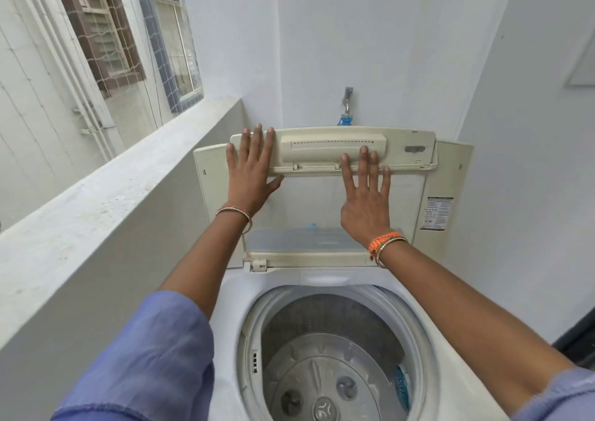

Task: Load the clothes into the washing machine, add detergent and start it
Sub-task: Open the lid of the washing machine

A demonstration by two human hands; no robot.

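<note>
Against the back wall, the cream plastic folding lid of the white top-loading washing machine stands raised. Left hand and right hand press it flat-fingered, gripping nothing. Best push evenly until it rests; steel drum shows no clothes.

Washer: bottom centre, between ledge on left and wall on right.
Drum: sunk in washer top, open upward; agitator plate at its bottom.
Lid: folded, standing upright behind drum, hinged at washer's back edge.
Left hand: flat on lid's upper left part, fingers over top edge.
Right hand: flat on lid, right of centre, fingertips on upper panel.
Tap: on back wall, above and behind lid.
Ledge: along left side, running back to the wall.
Windows: beyond ledge, upper left.
Label: on lid's right edge.
</note>
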